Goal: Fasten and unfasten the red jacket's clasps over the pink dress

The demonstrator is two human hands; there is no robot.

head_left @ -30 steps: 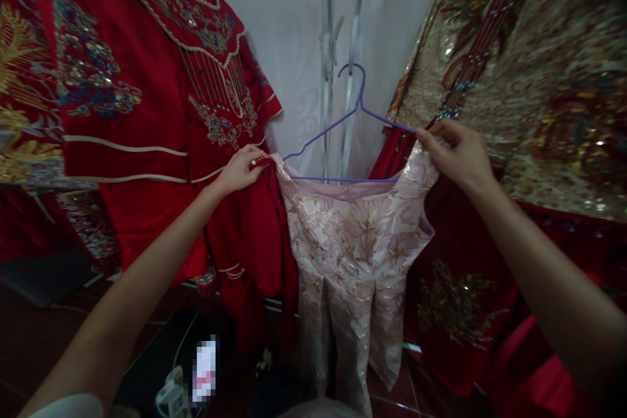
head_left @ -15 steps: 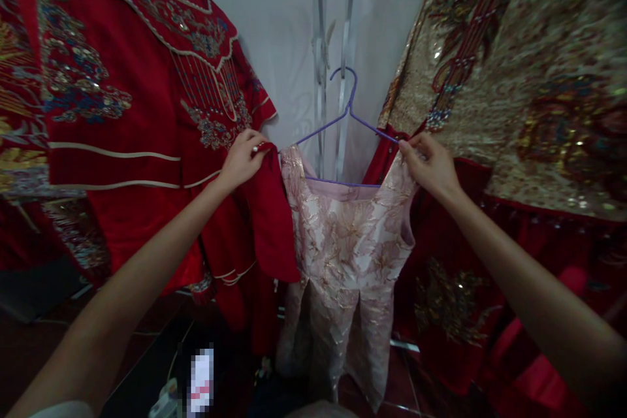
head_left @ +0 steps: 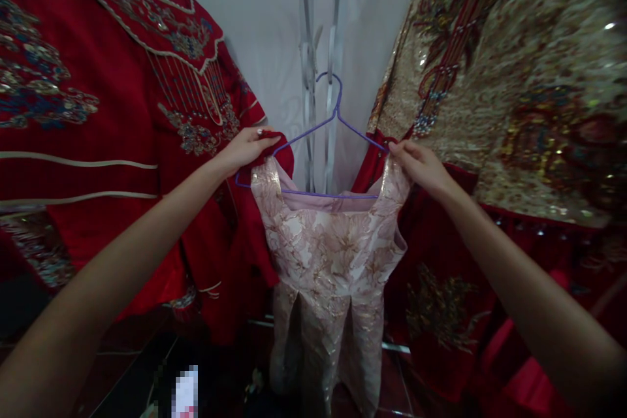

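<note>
A pale pink floral sleeveless dress hangs from a thin purple hanger. Beside its left shoulder, my left hand is closed on a red garment, bunching its cloth over the hanger's left arm. That garment drapes down behind the dress, and more red cloth shows at the right of the neckline. My right hand pinches the right shoulder of the dress at the hanger's end, with red cloth right by the fingertips. The hanger's left corner pokes out below my left hand.
A red embroidered jacket with beaded fringe hangs on the left. On the right is a gold sequined garment above dark red cloth. Metal uprights stand against the pale wall behind. Low down lies a blurred-out white item.
The red cloth in my left hand has been drawn up and inward over the hanger's left arm. The hanger's left corner now shows. My right hand keeps its pinch; the view has shifted slightly.
</note>
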